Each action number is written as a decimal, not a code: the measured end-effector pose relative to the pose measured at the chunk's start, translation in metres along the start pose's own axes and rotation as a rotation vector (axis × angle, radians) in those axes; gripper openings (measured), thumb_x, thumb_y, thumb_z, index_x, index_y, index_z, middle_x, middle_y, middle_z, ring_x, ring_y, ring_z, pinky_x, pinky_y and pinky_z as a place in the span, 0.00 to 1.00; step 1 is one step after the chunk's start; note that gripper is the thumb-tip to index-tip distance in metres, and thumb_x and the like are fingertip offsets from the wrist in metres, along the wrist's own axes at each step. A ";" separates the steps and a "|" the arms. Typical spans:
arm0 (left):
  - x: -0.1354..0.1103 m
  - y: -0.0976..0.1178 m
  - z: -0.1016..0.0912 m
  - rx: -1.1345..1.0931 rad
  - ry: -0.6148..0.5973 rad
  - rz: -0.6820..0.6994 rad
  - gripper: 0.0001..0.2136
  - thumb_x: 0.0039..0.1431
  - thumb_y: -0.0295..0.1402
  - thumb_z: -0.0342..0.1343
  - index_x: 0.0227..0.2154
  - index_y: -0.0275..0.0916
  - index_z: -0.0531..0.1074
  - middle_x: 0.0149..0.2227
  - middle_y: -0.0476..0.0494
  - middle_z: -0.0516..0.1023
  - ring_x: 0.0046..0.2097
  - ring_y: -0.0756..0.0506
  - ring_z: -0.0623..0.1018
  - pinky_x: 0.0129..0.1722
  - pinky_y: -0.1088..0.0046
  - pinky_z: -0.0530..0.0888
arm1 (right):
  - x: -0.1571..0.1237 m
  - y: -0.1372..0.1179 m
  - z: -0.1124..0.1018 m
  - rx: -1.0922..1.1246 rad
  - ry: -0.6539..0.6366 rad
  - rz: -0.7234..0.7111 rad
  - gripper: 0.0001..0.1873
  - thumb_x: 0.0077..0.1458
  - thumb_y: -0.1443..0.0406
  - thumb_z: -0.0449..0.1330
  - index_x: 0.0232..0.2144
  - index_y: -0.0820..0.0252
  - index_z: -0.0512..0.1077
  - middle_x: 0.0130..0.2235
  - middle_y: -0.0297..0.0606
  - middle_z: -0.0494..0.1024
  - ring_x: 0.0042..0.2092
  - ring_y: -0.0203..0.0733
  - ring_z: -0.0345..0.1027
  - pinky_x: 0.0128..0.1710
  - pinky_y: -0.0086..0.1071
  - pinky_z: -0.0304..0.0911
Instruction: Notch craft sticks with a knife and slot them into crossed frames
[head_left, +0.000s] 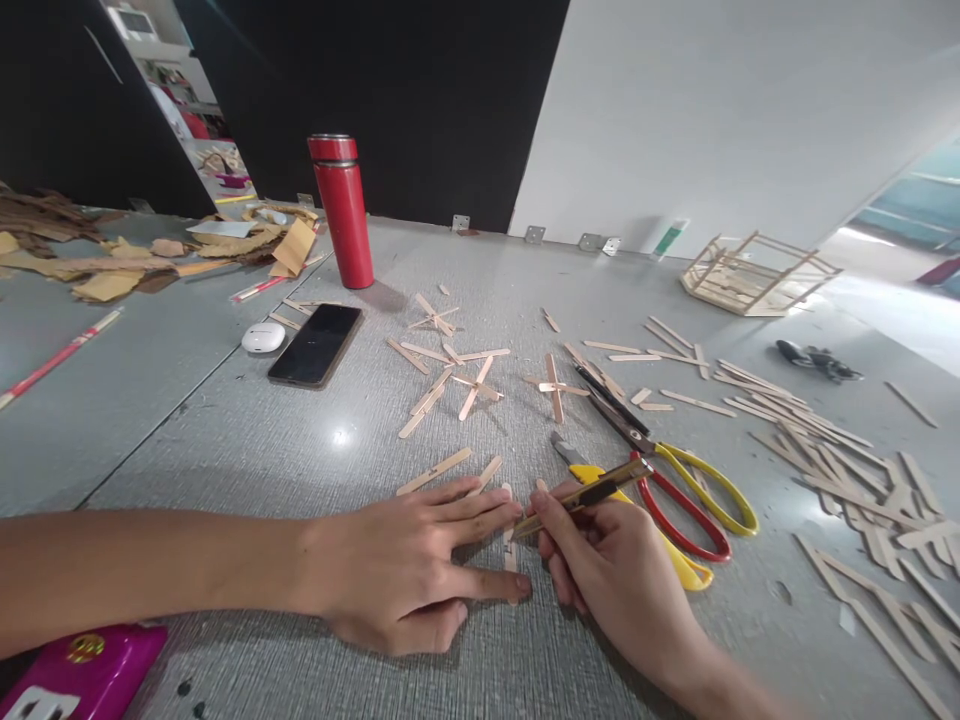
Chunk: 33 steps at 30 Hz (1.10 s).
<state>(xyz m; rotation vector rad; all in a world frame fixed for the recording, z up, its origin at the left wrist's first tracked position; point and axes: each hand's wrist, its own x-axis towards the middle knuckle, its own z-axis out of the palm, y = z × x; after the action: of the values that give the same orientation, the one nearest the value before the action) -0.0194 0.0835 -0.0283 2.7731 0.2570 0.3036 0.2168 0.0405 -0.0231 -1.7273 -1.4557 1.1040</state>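
Note:
My left hand point(405, 565) lies flat on the grey table, fingers stretched out, pressing down a short wooden stick point(510, 548) between its fingertips. My right hand point(607, 575) is closed around a yellow utility knife point(585, 495), held like a pen, its tip angled down at the stick beside my left fingertips. Both hands sit at the table's near edge, almost touching each other.
Yellow-and-red scissors point(675, 480) lie just right of the knife. Loose sticks point(840, 460) and glued stick crosses point(480, 385) are scattered around. A red flask point(343, 210), black phone point(316, 343), white earbud case point(263, 337), stick frame point(754, 275), cardboard scraps point(112, 255), pink object point(82, 670).

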 end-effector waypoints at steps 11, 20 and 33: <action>0.000 0.004 0.001 0.063 0.002 -0.020 0.26 0.67 0.32 0.53 0.67 0.42 0.65 0.74 0.29 0.52 0.73 0.30 0.57 0.72 0.48 0.53 | -0.005 -0.002 0.005 -0.057 0.050 -0.052 0.29 0.66 0.46 0.55 0.17 0.54 0.66 0.10 0.32 0.67 0.12 0.35 0.58 0.13 0.30 0.56; 0.001 0.008 0.003 0.135 0.003 -0.025 0.24 0.69 0.36 0.51 0.66 0.42 0.64 0.70 0.26 0.59 0.72 0.31 0.60 0.71 0.46 0.55 | -0.011 -0.003 0.011 -0.094 0.125 -0.175 0.28 0.64 0.49 0.57 0.16 0.54 0.65 0.11 0.29 0.64 0.13 0.33 0.57 0.16 0.29 0.57; -0.001 0.006 0.003 0.089 0.027 -0.021 0.24 0.68 0.31 0.51 0.67 0.43 0.65 0.71 0.28 0.59 0.73 0.32 0.57 0.72 0.49 0.54 | 0.016 -0.007 -0.008 0.131 -0.279 0.042 0.26 0.61 0.48 0.63 0.20 0.59 0.69 0.12 0.30 0.71 0.13 0.30 0.62 0.13 0.22 0.59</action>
<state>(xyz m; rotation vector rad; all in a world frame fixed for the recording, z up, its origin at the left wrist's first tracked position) -0.0184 0.0769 -0.0292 2.8539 0.3130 0.3327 0.2216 0.0578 -0.0168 -1.5664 -1.4775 1.4766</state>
